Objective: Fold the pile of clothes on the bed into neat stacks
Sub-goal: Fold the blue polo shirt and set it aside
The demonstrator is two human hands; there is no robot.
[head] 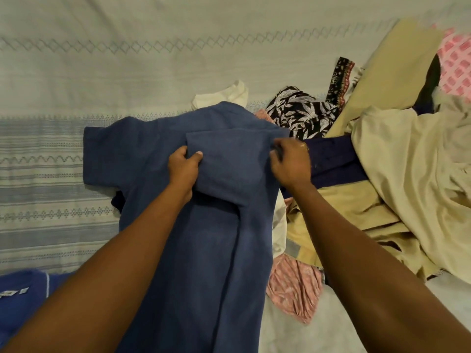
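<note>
Right of the blue shirt (204, 238), heaped clothes (395, 161) lie beside the right hand (290, 164).

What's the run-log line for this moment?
blue shirt mid-fold | left hand pinches folded sleeve | right hand grips it | pile unfolded

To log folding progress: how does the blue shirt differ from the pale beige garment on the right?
The blue shirt lies spread out, partly folded; the pale beige garment lies crumpled. The left hand and right hand grip the blue shirt; neither touches the pale beige garment. Both are plain cloth.
</note>
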